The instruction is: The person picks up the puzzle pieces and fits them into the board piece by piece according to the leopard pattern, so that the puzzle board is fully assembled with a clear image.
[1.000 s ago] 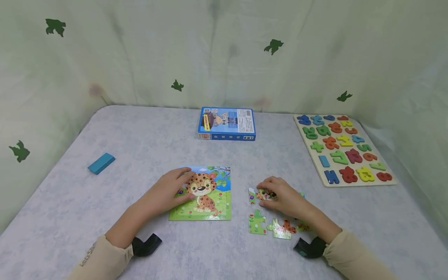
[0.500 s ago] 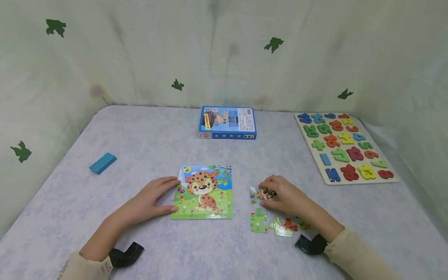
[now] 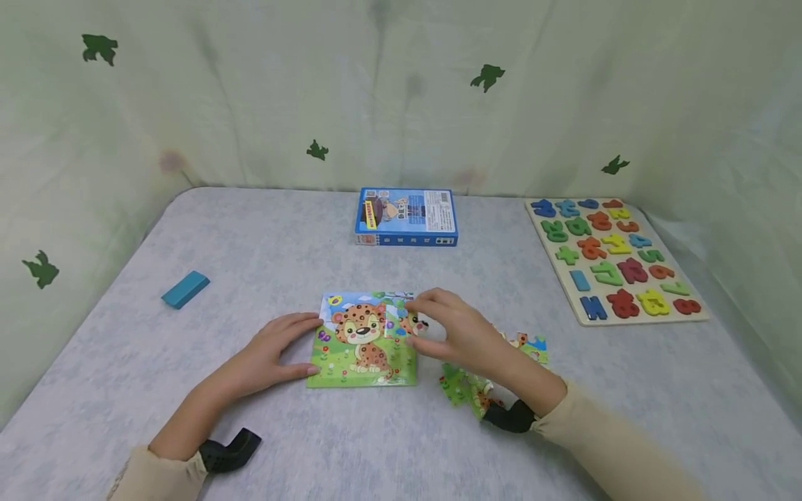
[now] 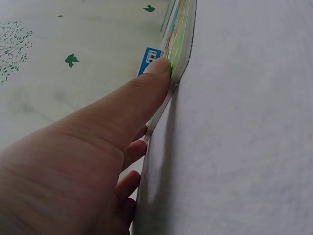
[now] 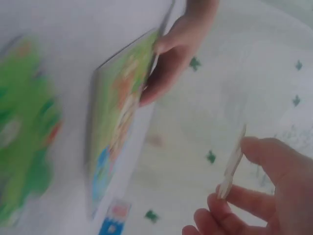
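Orange Spots on Green and Blue

Here's my puzzle board, green below, blue above, its orange leopard dark-spotted! My piece flashes orange, green, blue. Beige sleeves on me, and a teal block! Blue box, cream shape board bursting red, yellow, green; mottled grey tabletop, pale curtain sprinkled with green birds!
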`<state>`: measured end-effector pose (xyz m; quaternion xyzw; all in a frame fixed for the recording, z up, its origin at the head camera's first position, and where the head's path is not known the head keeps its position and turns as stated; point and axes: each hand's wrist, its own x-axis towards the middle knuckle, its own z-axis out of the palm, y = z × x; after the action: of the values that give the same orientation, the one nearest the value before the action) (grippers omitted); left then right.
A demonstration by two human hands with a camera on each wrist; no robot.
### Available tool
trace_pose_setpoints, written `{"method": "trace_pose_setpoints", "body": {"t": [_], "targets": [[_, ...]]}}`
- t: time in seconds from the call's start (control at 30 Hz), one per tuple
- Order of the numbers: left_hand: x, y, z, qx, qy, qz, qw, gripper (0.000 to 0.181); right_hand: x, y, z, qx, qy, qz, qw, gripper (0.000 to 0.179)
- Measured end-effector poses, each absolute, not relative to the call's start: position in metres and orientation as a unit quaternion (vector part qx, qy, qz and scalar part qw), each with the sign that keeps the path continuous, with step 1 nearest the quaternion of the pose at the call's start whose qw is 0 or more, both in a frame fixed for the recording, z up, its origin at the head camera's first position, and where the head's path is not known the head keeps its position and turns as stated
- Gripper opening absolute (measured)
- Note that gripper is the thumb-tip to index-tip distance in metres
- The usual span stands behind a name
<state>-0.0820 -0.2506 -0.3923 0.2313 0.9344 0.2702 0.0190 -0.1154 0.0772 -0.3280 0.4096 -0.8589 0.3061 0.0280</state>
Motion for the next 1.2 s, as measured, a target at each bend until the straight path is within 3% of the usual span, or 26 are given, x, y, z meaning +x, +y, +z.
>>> {"method": "trace_pose_setpoints", "body": {"t": [0.23, 0.47, 0.8, 1.2], "targets": [[-0.085, -0.252, -0.395, 0.241, 0.931, 0.272, 0.009, 0.068, -0.110, 0.031, -0.321, 0.409, -0.854, 0.320, -0.008, 0.046], [-0.085, -0.253, -0.396, 0.246, 0.928, 0.280, 0.009, 0.067, -0.121, -0.003, -0.348, 0.403, -0.878, 0.254, -0.038, 0.045], [-0.084, -0.254, -0.396, 0.247, 0.928, 0.278, 0.007, 0.066, -0.136, -0.023, -0.371, 0.418, -0.894, 0.163, -0.008, 0.042], [-0.083, -0.253, -0.397, 0.273, 0.922, 0.273, 0.001, 0.056, -0.137, -0.028, -0.378, 0.396, -0.904, 0.162, 0.003, 0.042]]}}
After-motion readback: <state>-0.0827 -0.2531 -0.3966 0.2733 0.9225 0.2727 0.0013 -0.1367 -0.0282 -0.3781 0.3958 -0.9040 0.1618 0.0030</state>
